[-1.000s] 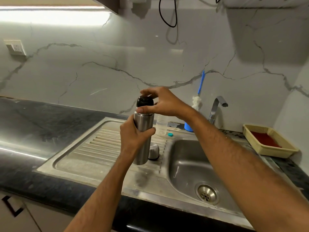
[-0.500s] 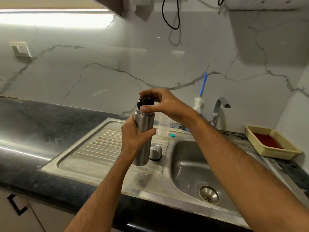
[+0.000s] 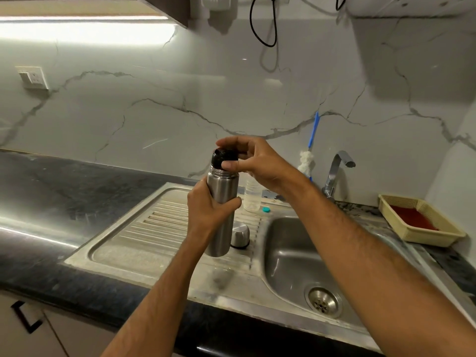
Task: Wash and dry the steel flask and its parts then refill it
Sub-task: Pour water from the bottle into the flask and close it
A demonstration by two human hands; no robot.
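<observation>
Hidden or unclear: the left hand [image 3: 206, 215] covers the middle of the steel flask [image 3: 222, 202], so the wall there is not visible. The fingers of the right hand [image 3: 253, 162] cover the far side and part of the top of the black stopper [image 3: 223, 158]. Whether the stopper is fully seated cannot be determined; bare thread rings show just below it. The clear plastic bottle [image 3: 252, 198] is partly hidden behind the right wrist, and the base of the blue-handled bottle brush [image 3: 307, 161] is hidden by the right forearm.

Flask position: upright, held above the ribbed drainboard [image 3: 159, 222], left of the sink basin [image 3: 296, 256]. The left hand is wrapped round the flask body, thumb at the front. The right hand is above it, thumb and fingers pinching the stopper at the flask mouth.

The steel cup lid [image 3: 240, 235] stands mouth-down on the drainboard, just behind the flask base. A teal bottle cap [image 3: 266, 209] lies beside the plastic bottle.
</observation>
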